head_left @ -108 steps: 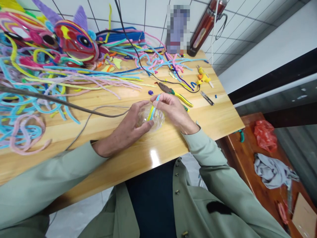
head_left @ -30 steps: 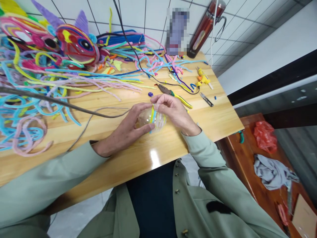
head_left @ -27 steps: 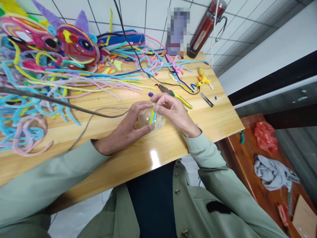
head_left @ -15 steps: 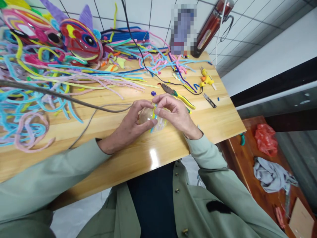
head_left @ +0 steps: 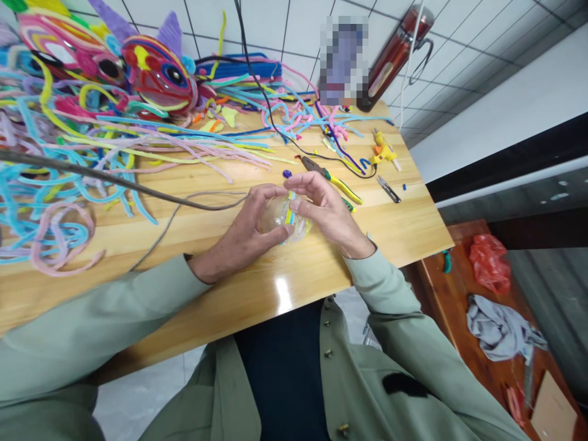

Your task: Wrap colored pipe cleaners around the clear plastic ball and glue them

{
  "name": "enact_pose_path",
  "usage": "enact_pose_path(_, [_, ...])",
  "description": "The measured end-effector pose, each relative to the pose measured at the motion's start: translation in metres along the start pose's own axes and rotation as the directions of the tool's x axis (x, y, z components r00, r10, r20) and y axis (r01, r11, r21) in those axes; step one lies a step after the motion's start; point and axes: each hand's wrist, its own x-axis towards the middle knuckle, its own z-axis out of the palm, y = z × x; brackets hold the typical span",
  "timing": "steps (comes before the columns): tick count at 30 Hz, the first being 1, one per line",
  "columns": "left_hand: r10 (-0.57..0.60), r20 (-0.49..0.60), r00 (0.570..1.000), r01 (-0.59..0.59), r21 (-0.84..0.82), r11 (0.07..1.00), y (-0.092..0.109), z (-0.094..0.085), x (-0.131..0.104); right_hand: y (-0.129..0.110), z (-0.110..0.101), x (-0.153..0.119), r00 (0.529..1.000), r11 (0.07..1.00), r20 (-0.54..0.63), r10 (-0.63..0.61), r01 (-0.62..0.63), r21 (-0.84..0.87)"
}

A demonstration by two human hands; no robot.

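Note:
Between my hands, low over the table, is a clear rounded plastic piece (head_left: 272, 214) with yellow and light blue pipe cleaner strips (head_left: 290, 214) across it. My left hand (head_left: 250, 223) is curled round its left side, the thumb along the near edge. From the right, my right hand (head_left: 324, 208) presses thumb and fingers at the strips near the top. My fingers hide part of the piece. A small dark purple coil (head_left: 287, 174) lies just beyond my fingertips. Pliers with yellow and green handles (head_left: 337, 184) lie behind my right hand.
Pipe cleaners (head_left: 184, 144) are heaped at the left and back, with two colourful fish-like masks (head_left: 158, 76). A yellow glue gun (head_left: 383, 150), small snips (head_left: 388, 189) and a red thermos (head_left: 395, 55) are on the right. A dark cable (head_left: 138, 180) crosses above the left side.
My hands stay on the clear piece, which has turned slightly, so the yellow and blue strips show at a different slant. The whole view has shifted a little.

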Motion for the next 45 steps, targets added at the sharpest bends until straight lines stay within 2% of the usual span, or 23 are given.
enact_pose_path(4, [-0.029, 0.024, 0.999, 0.031, -0.056, 0.998, 0.0, 0.0, 0.0, -0.001, 0.003, -0.001, 1.0, 1.0, -0.016, -0.013, 0.013, -0.022])
enact_pose_path(10, [-0.25, 0.046, 0.967, 0.254, -0.183, 0.95, 0.008, 0.002, 0.001, 0.002, 0.004, -0.001, 0.999, 0.999, -0.014, -0.039, 0.038, -0.036])
enact_pose_path(15, [-0.305, 0.058, 0.95, 0.311, -0.221, 0.925, 0.012, -0.001, 0.003, 0.004, 0.005, -0.001, 0.999, 0.999, 0.005, -0.045, 0.045, -0.011])
enact_pose_path(22, [-0.263, 0.045, 0.964, 0.267, -0.204, 0.942, 0.006, 0.001, 0.001, 0.0, 0.0, -0.006, 1.0, 0.998, -0.018, -0.022, 0.023, 0.055])
enact_pose_path(28, [-0.208, 0.0, 0.978, 0.205, -0.166, 0.965, 0.002, 0.002, -0.003, -0.005, 0.002, -0.01, 1.0, 1.0, -0.004, -0.021, 0.021, -0.018])
enact_pose_path(38, [-0.127, -0.008, 0.992, 0.125, -0.132, 0.983, 0.003, 0.002, -0.001, 0.005, 0.007, -0.009, 0.998, 0.998, 0.0, -0.061, 0.061, -0.027])
enact_pose_path(45, [-0.145, 0.0, 0.989, 0.143, -0.164, 0.976, 0.001, 0.004, -0.003, 0.007, 0.006, -0.009, 0.997, 0.996, 0.003, -0.083, 0.083, -0.033])
